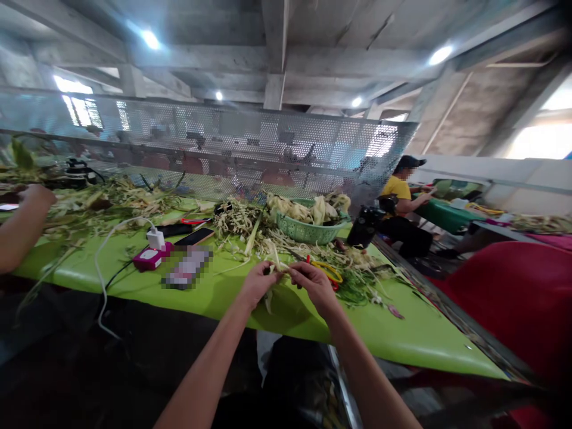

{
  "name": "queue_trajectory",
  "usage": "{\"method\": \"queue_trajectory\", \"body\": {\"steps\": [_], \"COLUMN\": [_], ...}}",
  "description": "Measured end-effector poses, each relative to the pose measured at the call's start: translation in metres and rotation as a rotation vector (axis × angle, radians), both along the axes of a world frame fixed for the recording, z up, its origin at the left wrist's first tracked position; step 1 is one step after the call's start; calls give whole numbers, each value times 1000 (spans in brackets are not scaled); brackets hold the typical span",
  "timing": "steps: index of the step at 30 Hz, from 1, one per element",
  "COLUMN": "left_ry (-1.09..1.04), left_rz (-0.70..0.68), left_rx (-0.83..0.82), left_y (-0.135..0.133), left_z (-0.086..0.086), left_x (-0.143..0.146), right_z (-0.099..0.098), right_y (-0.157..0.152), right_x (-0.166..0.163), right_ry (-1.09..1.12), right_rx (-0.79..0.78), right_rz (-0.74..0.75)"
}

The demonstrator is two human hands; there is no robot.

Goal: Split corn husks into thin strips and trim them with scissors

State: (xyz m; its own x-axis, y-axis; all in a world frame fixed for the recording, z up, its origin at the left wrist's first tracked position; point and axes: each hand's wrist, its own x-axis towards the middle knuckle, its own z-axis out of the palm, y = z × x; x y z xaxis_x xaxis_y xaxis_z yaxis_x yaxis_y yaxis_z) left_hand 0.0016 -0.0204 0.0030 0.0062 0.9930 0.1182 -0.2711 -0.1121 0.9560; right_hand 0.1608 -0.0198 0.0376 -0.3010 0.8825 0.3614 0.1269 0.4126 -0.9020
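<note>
Green surface [429,333] runs beneath both hands, its near edge close by. Left hand [257,282] and right hand [316,285] pinch a pale plant strip [277,260] between them, just over it; an uneven tug could tear the fibre, or a slackened grip let it drop. Beside the right hand, yellow-and-red handles [330,269] lie among tangled green stalks [353,293], which might snag a sweeping wrist. Farther back, a heaped basket [308,232] could spill if bumped; beyond stands a perforated screen [250,143].

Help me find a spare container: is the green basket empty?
No, the green basket holds pale plant material heaped above its rim.
</note>
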Motion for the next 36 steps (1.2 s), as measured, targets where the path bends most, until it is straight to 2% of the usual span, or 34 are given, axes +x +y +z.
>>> {"method": "queue_trajectory", "body": {"steps": [4,10,15,23,36], "left_ry": [47,165,231,206,243], "left_rz": [-15,-8,-65,-96,-129], "left_rx": [13,55,87,101,83], "left_y": [-3,-2,-1,5,0], "left_z": [4,0,0,-6,0], "left_x": [0,-1,-1,-1,-3], "right_z": [5,6,11,23,28], "right_y": [0,5,8,6,-2], "right_x": [6,10,8,6,7], "right_ry": [-150,-285,-408,-468,-538], "right_rx": [108,173,263,320,450], "right_rz": [-5,-29,-57,-63,-119]}}
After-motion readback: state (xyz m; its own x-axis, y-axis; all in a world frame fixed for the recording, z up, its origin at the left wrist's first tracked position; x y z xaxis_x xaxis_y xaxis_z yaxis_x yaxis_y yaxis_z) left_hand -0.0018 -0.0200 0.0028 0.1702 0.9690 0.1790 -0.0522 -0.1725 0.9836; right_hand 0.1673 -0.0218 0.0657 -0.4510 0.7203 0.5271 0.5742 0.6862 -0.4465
